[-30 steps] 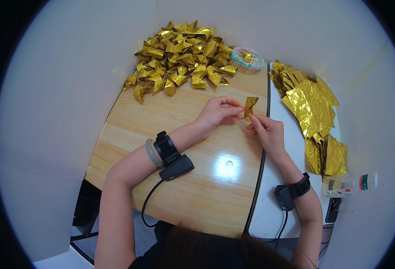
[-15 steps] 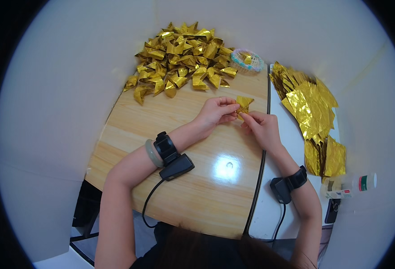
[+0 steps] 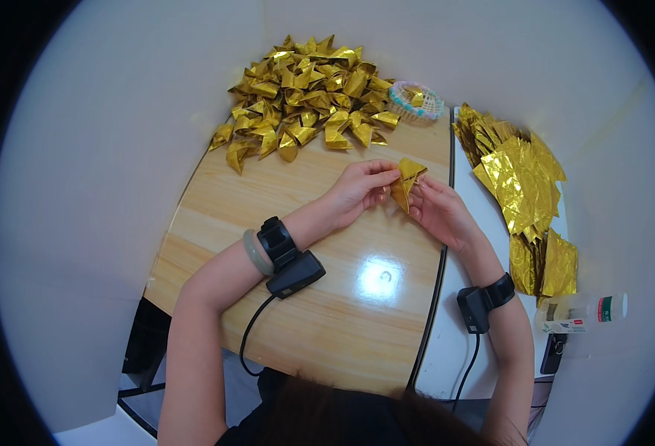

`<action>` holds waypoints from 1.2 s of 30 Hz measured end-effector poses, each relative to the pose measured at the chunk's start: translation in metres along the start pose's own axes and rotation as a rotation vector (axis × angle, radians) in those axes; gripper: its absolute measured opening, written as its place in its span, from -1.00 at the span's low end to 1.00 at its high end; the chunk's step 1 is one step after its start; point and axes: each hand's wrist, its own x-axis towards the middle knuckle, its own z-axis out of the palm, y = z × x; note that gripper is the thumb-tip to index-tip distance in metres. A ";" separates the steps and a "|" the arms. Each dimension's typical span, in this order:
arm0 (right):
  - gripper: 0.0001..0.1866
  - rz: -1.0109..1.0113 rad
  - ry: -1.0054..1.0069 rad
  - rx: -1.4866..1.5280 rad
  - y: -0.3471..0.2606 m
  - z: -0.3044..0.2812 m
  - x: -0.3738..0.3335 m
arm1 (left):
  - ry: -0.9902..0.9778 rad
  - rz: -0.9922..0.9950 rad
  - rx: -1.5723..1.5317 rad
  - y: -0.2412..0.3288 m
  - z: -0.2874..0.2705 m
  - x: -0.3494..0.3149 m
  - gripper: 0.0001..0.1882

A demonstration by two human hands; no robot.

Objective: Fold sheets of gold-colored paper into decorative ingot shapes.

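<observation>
One foil was pinched by the fingertips of the left hand and right hand, above the table's right side. Light, slick and easily creased, it was judged best held by folded edges.

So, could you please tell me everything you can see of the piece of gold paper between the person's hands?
The gold paper looks like thin, shiny foil, folded and creased, roughly triangular: broader at the top, tapering to a point below. It is held up over the wood-patterned tabletop. The left hand pinches its left edge; the right hand is at its right side, its exact grip unclear.
</observation>
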 end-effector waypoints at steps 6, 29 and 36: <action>-0.67 0.003 -0.053 0.028 -0.001 -0.003 0.001 | 0.001 -0.021 0.010 -0.003 0.000 0.002 -0.82; -0.69 -0.036 0.065 0.140 -0.001 -0.002 0.000 | -0.170 -0.035 -0.097 -0.003 0.000 -0.001 -0.74; -0.64 -0.124 0.141 0.218 0.003 0.000 0.001 | -0.244 -0.040 -0.155 -0.004 0.000 0.000 -0.71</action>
